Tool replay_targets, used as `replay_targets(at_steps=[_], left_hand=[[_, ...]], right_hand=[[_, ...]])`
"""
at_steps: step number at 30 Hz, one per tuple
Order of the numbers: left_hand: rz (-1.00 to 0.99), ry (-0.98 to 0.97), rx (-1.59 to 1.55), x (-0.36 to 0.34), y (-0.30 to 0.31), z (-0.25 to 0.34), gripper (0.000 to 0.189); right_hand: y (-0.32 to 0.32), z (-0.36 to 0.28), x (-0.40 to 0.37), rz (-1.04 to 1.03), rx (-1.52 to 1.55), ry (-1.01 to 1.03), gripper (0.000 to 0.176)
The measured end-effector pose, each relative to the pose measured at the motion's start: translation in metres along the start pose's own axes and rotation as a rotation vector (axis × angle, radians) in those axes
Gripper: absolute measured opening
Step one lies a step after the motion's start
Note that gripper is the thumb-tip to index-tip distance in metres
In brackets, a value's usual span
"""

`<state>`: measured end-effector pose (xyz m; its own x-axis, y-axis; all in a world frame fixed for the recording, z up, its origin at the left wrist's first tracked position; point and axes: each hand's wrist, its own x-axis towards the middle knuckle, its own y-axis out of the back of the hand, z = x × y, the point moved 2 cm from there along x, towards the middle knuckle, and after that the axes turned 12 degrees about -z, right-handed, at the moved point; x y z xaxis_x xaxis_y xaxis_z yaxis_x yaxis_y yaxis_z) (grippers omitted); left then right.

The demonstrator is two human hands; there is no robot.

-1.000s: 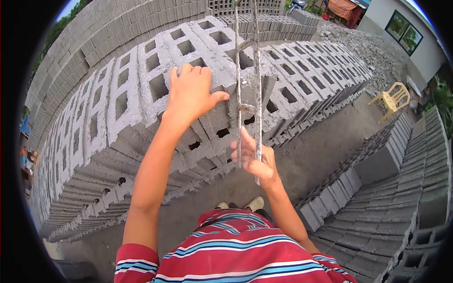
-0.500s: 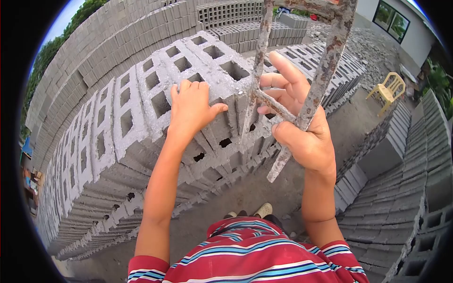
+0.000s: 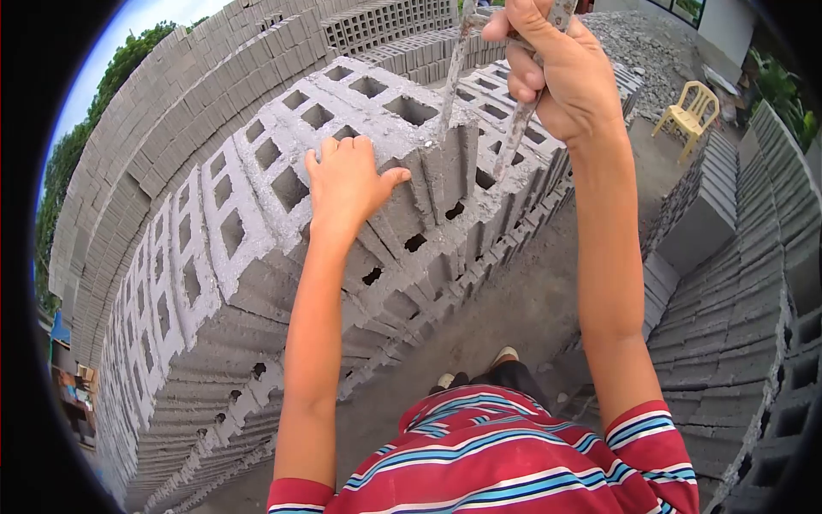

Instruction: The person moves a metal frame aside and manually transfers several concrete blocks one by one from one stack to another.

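Right hand (image 3: 575,84) grips a rusty metal frame (image 3: 518,133).

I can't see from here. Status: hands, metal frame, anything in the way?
Left hand resting on block stack. Right hand gripping rusty metal frame. Stack lies behind frame's lower ends in view; contact unclear.

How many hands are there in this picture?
2. The left hand rests on the gray blocks, and the right hand grips a metal frame near the top of the picture. More could be hidden behind the blocks.
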<state>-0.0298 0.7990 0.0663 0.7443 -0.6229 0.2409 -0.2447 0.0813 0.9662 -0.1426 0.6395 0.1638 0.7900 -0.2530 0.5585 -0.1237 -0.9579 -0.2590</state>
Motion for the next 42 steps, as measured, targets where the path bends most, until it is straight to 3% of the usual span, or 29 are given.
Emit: replay_targets(at_steps=[3,6,12,13,16,17,30,34,37,42], left_hand=[[0.021,-0.018,-0.001,-0.001,-0.001,0.001,0.057],[-0.029,0.011,0.016,0.0,0.003,0.003,0.057],[0.064,-0.05,0.007,0.001,-0.001,0.002,0.055],[0.073,-0.057,0.014,0.002,-0.002,0.002,0.055],[0.001,-0.021,-0.016,0.004,0.003,0.005,0.053],[0.007,-0.022,-0.015,0.004,0.003,0.006,0.053],[-0.003,-0.036,-0.025,0.007,0.004,0.01,0.048],[0.083,-0.092,-0.045,0.006,0.0,0.008,0.048],[-0.034,-0.006,-0.031,0.007,0.007,0.013,0.049],[-0.031,-0.016,-0.004,0.006,0.006,0.012,0.053]], right_hand=[[0.001,0.014,0.022,0.098,-0.269,0.14,0.058],[0.0,0.035,0.037,-0.037,-0.075,0.154,0.06],[-0.022,0.048,0.036,-0.175,0.03,0.288,0.058],[-0.024,0.045,0.032,-0.154,0.033,0.294,0.067],[-0.014,0.052,0.027,-0.187,0.035,0.217,0.06],[-0.015,0.052,0.025,-0.134,-0.004,0.225,0.07],[0.0,0.045,0.029,-0.116,0.063,0.302,0.069],[-0.001,0.062,0.021,-0.113,0.061,0.219,0.069],[-0.001,0.055,0.021,-0.089,0.113,0.258,0.067],[0.003,0.041,0.02,-0.113,0.179,0.322,0.062]])
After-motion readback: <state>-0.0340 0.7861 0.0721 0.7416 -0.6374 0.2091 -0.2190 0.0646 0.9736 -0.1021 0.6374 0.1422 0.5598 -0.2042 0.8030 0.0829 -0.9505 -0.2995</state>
